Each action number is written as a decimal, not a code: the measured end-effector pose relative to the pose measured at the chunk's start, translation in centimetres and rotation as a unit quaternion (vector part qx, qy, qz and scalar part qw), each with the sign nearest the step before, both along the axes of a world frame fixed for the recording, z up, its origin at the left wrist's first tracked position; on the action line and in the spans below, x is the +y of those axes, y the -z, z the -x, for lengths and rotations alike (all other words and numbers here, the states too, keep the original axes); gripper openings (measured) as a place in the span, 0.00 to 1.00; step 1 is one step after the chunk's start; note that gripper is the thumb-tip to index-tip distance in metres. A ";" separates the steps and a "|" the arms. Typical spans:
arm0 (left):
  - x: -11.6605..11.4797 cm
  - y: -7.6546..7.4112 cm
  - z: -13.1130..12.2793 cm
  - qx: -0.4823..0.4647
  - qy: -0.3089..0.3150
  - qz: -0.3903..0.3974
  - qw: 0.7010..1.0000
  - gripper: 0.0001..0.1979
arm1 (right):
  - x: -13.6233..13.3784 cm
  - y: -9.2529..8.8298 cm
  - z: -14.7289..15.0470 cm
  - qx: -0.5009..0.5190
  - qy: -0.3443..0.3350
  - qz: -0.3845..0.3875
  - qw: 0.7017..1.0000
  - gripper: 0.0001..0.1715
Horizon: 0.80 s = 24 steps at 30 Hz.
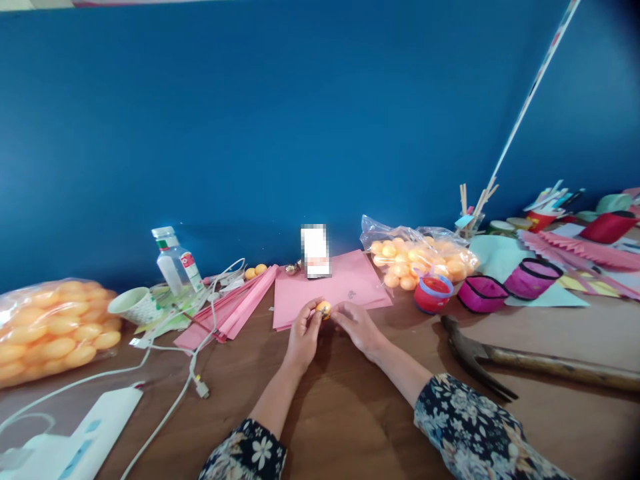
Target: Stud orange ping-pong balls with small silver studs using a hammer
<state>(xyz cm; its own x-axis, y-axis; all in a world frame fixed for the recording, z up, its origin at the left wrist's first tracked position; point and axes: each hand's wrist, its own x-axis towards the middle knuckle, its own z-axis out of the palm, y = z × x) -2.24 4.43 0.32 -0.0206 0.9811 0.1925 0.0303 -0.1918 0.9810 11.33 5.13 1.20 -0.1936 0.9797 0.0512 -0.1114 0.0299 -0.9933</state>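
Observation:
My left hand (pixel 306 332) is closed around a small orange ball (pixel 325 307), gripping it between thumb and fingers above the table's middle. A small dark, metallic-looking bit shows on the ball's near side; it is too small to name. My right hand (pixel 357 325) has its fingertips pinched together at the ball's right edge, and whatever lies between them is hidden. Just beyond both hands is a stack of pink paper sheets (pixel 335 283). At its back edge lie some small metallic pieces (pixel 293 269), beside a blurred-out white object (pixel 316 250).
A claw hammer (pixel 545 363) lies at right, near purple fabric cups (pixel 483 293) and a red-and-blue cup (pixel 433 293). Clear bags of orange balls (pixel 55 327) sit left and back right. White cables (pixel 213 333), a bottle (pixel 173 263), a paper cup (pixel 134 305) and a power strip (pixel 85 433) occupy the left.

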 end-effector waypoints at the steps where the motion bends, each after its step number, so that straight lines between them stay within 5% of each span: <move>1: 0.0 0.0 0.0 0.004 -0.001 -0.001 1.000 0.17 | 0.0 0.0 0.0 0.002 -0.002 0.000 1.000 0.12; 24: 0.0 0.3 0.1 0.010 -0.003 -0.013 1.000 0.17 | -0.1 -0.1 0.0 0.010 -0.012 0.019 1.000 0.16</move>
